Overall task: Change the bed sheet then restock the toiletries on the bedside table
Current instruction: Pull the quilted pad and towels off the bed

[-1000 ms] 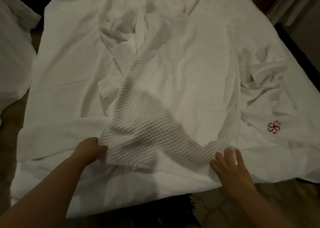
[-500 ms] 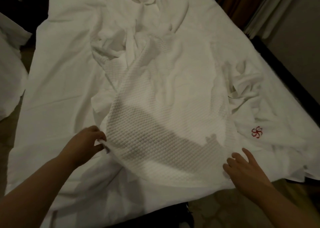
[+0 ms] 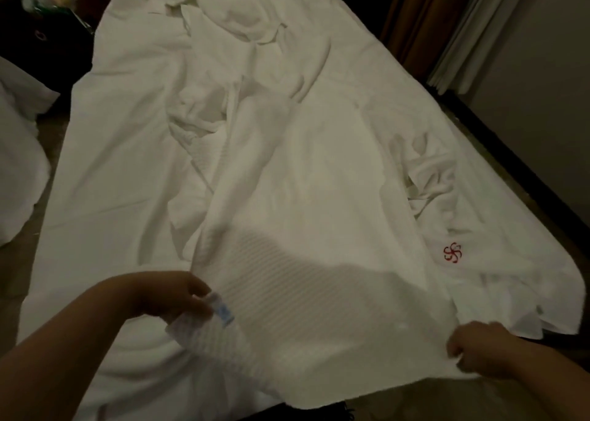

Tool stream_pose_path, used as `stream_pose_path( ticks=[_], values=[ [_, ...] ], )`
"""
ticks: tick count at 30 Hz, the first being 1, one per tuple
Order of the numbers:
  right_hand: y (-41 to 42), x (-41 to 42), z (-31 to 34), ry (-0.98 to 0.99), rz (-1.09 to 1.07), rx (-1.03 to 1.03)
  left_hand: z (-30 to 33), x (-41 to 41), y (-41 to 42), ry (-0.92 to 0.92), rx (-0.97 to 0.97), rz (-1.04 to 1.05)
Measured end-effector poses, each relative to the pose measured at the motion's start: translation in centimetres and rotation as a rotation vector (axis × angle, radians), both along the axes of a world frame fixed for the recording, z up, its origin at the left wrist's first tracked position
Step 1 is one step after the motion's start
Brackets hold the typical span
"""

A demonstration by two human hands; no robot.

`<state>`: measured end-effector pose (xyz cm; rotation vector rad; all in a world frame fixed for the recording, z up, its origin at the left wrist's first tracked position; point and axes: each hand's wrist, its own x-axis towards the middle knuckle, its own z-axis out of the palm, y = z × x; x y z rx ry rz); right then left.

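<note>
Your left hand (image 3: pixel 166 296) pinches the near left corner of the textured blanket (image 3: pixel 306 286), fingers curled round it by a small blue tag (image 3: pixel 225 313). Your right hand (image 3: pixel 479 348) grips the near right edge, fingers curled. The blanket lies motion-blurred over the white sheet (image 3: pixel 121 152). To its right a red logo (image 3: pixel 452 252) shows. Farther up, crumpled linen (image 3: pixel 245 21) lies near the head.

Brown curtains (image 3: pixel 424 15) hang at the far right beside a plain wall (image 3: pixel 542 69). Dark clutter (image 3: pixel 41 12) sits at the far left corner.
</note>
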<state>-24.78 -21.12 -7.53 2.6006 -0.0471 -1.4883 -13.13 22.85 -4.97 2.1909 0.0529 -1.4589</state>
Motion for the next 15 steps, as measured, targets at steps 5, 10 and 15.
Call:
stream_pose_path(
  ticks=[5, 10, 15],
  values=[
    [-1.0, 3.9, 2.4, -0.127, -0.07, 0.063, 3.3, 2.2, -1.2, -0.123, -0.113, 0.229],
    [-3.3, 12.9, 5.5, -0.803, -0.412, 0.154, 6.0, 8.6, -2.9, -0.63, -0.301, 0.547],
    [-5.3, 22.7, 6.0, -1.15, -0.541, 0.33, 5.5, 17.7, -4.7, -1.028, -0.225, 0.719]
  ],
)
